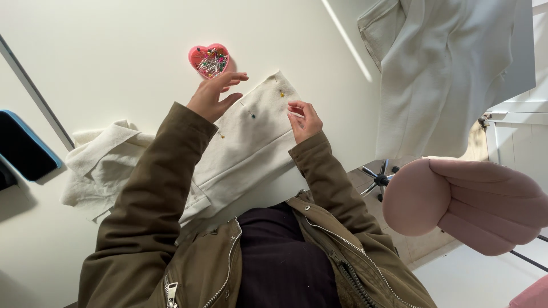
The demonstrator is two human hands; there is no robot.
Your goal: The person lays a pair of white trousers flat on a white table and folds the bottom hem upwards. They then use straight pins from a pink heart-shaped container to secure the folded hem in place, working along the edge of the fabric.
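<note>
Pink heart-shaped pin box (209, 59) (multicoloured pinheads), cream fabric (251, 142), olive jacket (154, 228)

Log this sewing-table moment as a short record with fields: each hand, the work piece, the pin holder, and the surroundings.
left hand: left hand open, fingers spread, just below the pink heart-shaped pin box
right hand: right hand pinching the edge of the cream fabric panel
work piece: flat on the white table, several coloured-head pins stuck in it
pin box: open, full of pins
surroundings: crumpled cream cloth at one side, pink padded chair, hanging white garment
</note>
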